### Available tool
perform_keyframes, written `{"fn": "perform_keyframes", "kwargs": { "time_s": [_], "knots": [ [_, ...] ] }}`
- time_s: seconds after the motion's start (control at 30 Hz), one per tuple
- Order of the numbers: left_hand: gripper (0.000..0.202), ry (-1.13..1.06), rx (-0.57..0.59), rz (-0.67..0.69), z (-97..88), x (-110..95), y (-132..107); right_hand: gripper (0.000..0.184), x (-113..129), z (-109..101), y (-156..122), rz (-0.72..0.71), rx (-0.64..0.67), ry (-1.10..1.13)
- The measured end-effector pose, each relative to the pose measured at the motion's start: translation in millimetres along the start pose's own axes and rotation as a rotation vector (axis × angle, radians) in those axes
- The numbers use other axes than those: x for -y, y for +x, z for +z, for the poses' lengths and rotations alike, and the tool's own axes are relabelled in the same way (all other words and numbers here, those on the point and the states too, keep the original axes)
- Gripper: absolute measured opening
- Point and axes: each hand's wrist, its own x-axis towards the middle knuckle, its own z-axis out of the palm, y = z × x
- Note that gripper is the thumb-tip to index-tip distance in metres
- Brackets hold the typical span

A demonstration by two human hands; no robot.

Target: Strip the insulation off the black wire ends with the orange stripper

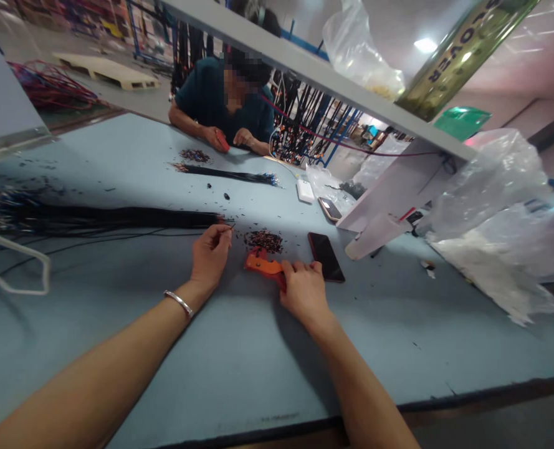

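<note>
My left hand, a silver bangle on its wrist, pinches the end of a thin black wire that runs left along the table. Just above that wire lies a thick bundle of black wires. My right hand is closed round the handles of an orange wire stripper resting on the blue table. A small heap of cut insulation bits sits just beyond the tool's jaws, between my two hands.
A dark phone lies right of my hand; another phone and a white block sit farther back. A person across the table holds a red tool beside a second wire bundle. Plastic bags fill the right. A shelf hangs overhead.
</note>
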Motion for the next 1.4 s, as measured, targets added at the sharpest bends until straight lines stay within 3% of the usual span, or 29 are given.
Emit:
{"fn": "perform_keyframes", "kwargs": {
  "time_s": [0.1,0.3,0.47,0.53,0.67,0.8,0.9,1.03,1.23,1.4],
  "knots": [
    [0.013,0.006,0.028,0.004,0.0,-0.6,-0.6,0.037,-5.6,1.2,1.1,0.054,-0.025,-0.009],
    [0.015,0.068,0.12,0.039,-2.7,-0.4,-2.3,0.047,-3.9,1.5,-7.6,-0.124,0.01,0.075],
    [0.015,0.103,0.195,0.049,-2.7,0.6,-3.0,0.045,-8.3,3.7,-6.6,0.021,-0.014,0.115],
    [0.015,0.119,0.237,0.067,-2.6,-0.6,-3.8,0.047,-14.1,3.9,-6.1,0.101,-0.034,0.303],
    [0.018,0.164,0.349,0.074,-3.1,-5.0,-5.8,0.042,-19.8,1.9,-9.4,0.191,-0.019,0.972],
    [0.019,0.24,0.411,0.111,-3.9,-8.2,-7.1,0.041,-12.4,1.9,-16.7,0.215,0.189,1.632],
    [0.021,0.281,0.478,0.177,-4.1,-9.8,-8.2,0.041,-5.9,2.8,-20.4,0.262,0.315,1.873],
    [0.022,0.296,0.5,0.233,-3.8,-11.0,-9.8,0.039,-2.8,1.9,-22.1,0.308,0.297,1.926],
    [0.022,0.329,0.471,0.227,-3.0,-10.3,-11.0,0.036,-3.5,-1.1,-26.1,0.277,0.254,1.826],
    [0.022,0.326,0.474,0.207,-3.3,-9.3,-11.4,0.034,-4.4,-4.5,-28.5,0.247,0.307,1.799]
  ]
}}
